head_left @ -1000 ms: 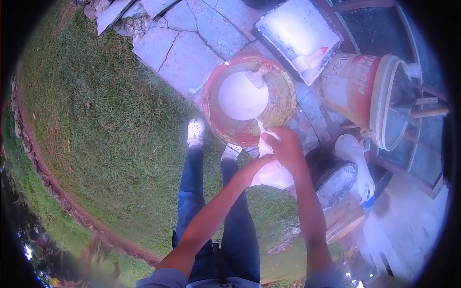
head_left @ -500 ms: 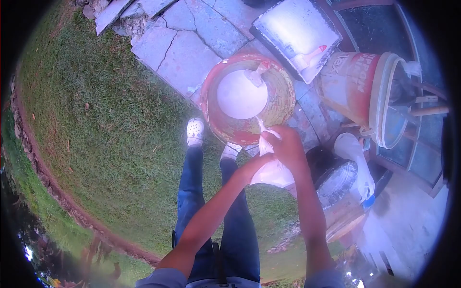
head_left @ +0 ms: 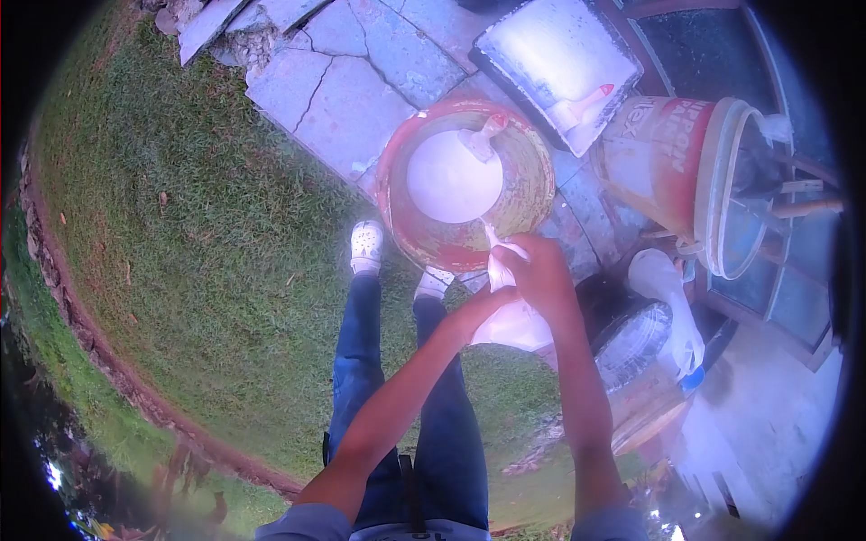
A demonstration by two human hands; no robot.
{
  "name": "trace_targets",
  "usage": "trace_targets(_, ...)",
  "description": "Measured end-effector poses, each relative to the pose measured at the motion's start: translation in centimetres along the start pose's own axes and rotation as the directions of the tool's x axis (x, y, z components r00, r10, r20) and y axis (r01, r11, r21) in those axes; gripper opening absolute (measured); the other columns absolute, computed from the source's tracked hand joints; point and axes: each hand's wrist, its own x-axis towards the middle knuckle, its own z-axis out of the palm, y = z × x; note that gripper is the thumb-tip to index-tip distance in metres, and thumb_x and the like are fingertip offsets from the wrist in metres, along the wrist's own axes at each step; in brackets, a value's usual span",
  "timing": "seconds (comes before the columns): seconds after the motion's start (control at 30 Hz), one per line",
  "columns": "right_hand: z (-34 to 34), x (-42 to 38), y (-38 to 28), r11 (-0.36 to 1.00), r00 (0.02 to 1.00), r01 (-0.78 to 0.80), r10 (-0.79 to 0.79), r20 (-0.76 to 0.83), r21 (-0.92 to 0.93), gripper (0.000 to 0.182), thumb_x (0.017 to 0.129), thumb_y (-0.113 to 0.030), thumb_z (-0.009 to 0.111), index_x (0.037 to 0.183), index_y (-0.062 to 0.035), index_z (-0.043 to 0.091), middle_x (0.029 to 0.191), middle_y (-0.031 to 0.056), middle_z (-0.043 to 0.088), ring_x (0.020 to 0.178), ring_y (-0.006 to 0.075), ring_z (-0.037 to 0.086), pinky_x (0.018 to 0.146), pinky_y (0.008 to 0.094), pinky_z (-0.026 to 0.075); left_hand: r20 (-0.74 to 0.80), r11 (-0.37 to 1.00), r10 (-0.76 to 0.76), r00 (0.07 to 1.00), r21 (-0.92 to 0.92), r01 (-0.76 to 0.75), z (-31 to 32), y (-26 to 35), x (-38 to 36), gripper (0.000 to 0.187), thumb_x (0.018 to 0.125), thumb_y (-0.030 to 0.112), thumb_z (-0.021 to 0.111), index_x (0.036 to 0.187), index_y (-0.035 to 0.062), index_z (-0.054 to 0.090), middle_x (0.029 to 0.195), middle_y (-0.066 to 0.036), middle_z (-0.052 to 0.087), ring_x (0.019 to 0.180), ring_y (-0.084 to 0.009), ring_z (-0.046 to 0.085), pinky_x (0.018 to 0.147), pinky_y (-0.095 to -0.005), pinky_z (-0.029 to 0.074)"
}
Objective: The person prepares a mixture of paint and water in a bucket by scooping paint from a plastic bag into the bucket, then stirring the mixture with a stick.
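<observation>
Both of my hands are closed on a white plastic bag (head_left: 516, 328) at the near rim of a round, paint-stained bucket (head_left: 532, 194). My left hand (head_left: 488, 312) grips the bag's side, its wrist coming in from the lower left. Higher up, my right hand (head_left: 539, 278) pinches the gathered neck, whose twisted tip points over the rim. White liquid paint (head_left: 454, 178) lies in the bottom of the bucket. A paintbrush (head_left: 484, 140) with a red-tipped handle rests in there, bristles in the paint.
A paint tray (head_left: 550, 63) holding white paint and another brush (head_left: 582, 106) sits beyond the bucket. To the right, a large paint pail (head_left: 672, 171) lies tipped on its side near a glazed frame. A white plastic bag (head_left: 667, 307) hangs beside a dark container. Cracked paving (head_left: 334, 99) borders grass (head_left: 225, 243).
</observation>
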Motion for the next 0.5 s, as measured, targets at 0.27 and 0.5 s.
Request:
trace_targets(0.27, 0.0, 0.2, 0.1, 1.0, 1.0, -0.005, 0.005, 0.017, 0.029, 0.031, 0.089, -0.02, 0.072, 0.106, 0.0063, 0.069, 0.089, 0.0169, 0.072, 0.082, 0.0208, 0.068, 0.076, 0.0337, 0.051, -0.005, 0.999, 0.026, 1.0, 0.046, -0.026, 0.6, 0.6, -0.1, 0.072, 0.091, 0.024, 0.067, 0.148, 0.0021, 0.03, 0.126, -0.016, 0.058, 0.112, -0.0238, 0.064, 0.092, -0.0354, 0.056)
trace_targets(0.5, -1.8, -0.5, 0.0, 0.996, 0.999, 0.004, -0.008, 0.047, 0.087, 0.028, 0.09, -0.017, 0.07, 0.109, 0.0035, 0.07, 0.091, 0.0157, 0.073, 0.081, 0.0229, 0.069, 0.075, 0.0346, 0.052, 0.047, 0.936, 0.218, 0.975, 0.272, -0.222, 1.2, -0.3, 1.4, 0.066, 0.091, 0.023, 0.066, 0.144, -0.0013, 0.036, 0.125, -0.016, 0.059, 0.112, -0.0241, 0.063, 0.094, -0.0328, 0.054)
